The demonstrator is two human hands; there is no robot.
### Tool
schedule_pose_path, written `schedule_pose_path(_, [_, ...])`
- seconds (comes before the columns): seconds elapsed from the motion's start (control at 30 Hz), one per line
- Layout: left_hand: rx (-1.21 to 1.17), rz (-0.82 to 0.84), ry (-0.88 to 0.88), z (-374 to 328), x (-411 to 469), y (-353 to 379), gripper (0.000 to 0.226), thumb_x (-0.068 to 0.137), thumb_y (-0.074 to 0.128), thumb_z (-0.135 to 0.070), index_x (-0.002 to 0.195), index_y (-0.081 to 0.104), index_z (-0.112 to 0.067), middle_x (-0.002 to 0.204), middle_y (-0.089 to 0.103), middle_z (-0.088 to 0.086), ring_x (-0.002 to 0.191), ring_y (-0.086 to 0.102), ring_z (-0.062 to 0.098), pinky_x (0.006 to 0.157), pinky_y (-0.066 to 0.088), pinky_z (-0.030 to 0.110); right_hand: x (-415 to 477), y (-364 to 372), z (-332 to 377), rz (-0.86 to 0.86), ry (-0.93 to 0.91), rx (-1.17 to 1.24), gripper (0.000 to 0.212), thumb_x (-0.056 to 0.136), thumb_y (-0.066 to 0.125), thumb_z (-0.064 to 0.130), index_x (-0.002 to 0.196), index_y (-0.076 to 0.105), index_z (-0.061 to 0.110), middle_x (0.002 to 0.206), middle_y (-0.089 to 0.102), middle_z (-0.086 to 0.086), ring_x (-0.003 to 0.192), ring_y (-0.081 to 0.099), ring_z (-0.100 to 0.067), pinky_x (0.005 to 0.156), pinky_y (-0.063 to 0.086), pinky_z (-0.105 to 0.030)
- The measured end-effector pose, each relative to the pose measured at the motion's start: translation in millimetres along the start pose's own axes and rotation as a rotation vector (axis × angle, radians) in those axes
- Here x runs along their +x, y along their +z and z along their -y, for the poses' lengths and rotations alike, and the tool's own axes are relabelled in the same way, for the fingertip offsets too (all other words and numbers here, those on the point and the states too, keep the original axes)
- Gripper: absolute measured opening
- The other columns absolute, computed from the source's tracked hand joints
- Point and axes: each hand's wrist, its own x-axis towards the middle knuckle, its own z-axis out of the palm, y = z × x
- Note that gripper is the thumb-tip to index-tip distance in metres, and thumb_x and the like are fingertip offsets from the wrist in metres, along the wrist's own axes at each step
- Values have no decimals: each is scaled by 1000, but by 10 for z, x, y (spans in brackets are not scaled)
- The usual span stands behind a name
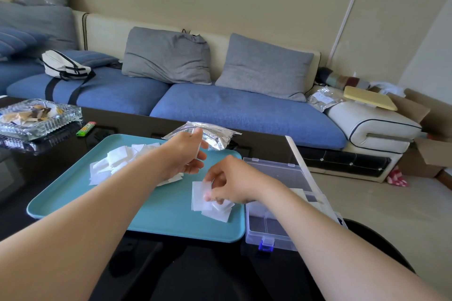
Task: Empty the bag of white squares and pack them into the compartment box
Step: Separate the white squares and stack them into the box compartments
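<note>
Slippage is the likeliest trouble: the right hand pinches a loose sheaf of white squares low over the teal tray, and thin sheets could fan out and scatter. The left hand seems curled round a few more, near the foil bag. A heap remains on the tray's left. The compartment box sits open just beside the tray; the right forearm crosses it, crowding the way in.
</note>
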Motion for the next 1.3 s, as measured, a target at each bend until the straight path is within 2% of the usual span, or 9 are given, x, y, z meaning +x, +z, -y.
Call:
schedule_pose_path(0.17, [-51,96,-20,15,-4,16,67,108,28,-61,111,68,-7,99,69,20,84,65,29,76,58,40,-28,-171,-37,-215,-69,323,9,100,71,16,97,79,12,77,76,3,64,66,-11,64,50,-20])
schedule_pose_path(0.3, [-208,225,-47,-20,-85,52,66,107,31,-64,117,63,-7,100,65,22,79,61,29,64,55,39,-10,-227,-74,-436,-79,413,18,103,67,24,94,81,19,77,74,8,66,61,-4,68,50,-24])
schedule_pose_path(0.43, [-249,316,-71,-72,-199,115,62,107,32,-62,113,64,-8,87,62,15,69,64,29,69,58,42,24,-221,-143,-570,-76,391,14,100,72,30,100,84,23,88,80,9,85,74,-11,89,61,-39])
schedule_pose_path(0.6, [-198,409,-67,-77,-225,135,73,107,23,-65,123,64,-7,97,74,17,79,72,30,68,56,37,20,-232,-137,-654,-46,381,8,95,77,26,100,83,22,86,80,8,82,76,-8,87,64,-39])
schedule_pose_path(0.8, [-195,430,-42,-64,-222,131,68,106,31,-64,110,69,-9,86,64,14,68,61,26,68,53,38,2,-219,-97,-671,-17,410,9,92,78,25,101,81,24,84,80,5,80,77,-11,86,64,-39])
schedule_pose_path(0.93, [-206,395,-43,-68,-208,153,63,107,31,-62,116,64,-9,90,62,13,65,59,24,67,55,39,-66,-196,-11,-640,-103,174,34,84,81,25,118,75,27,98,68,13,86,61,-1,76,47,-14])
schedule_pose_path(1.03, [-203,408,-41,-64,-198,161,65,107,30,-63,125,64,-11,99,71,8,79,64,24,71,57,40,-76,-132,68,-536,-132,72,54,71,86,39,121,68,35,105,55,22,101,58,-9,89,53,-30])
schedule_pose_path(1.1, [-212,407,-50,-63,-218,167,62,107,31,-63,127,64,-15,102,75,7,89,68,26,76,59,43,-37,-75,74,-536,-116,16,57,64,83,47,116,65,36,105,64,17,99,66,-16,87,58,-42])
schedule_pose_path(1.3, [-210,365,-78,-80,-231,171,64,106,32,-65,118,70,-14,102,76,8,89,72,27,74,61,44,-10,-77,34,-560,-120,22,38,73,82,48,100,71,23,89,75,10,86,71,-11,76,61,-40])
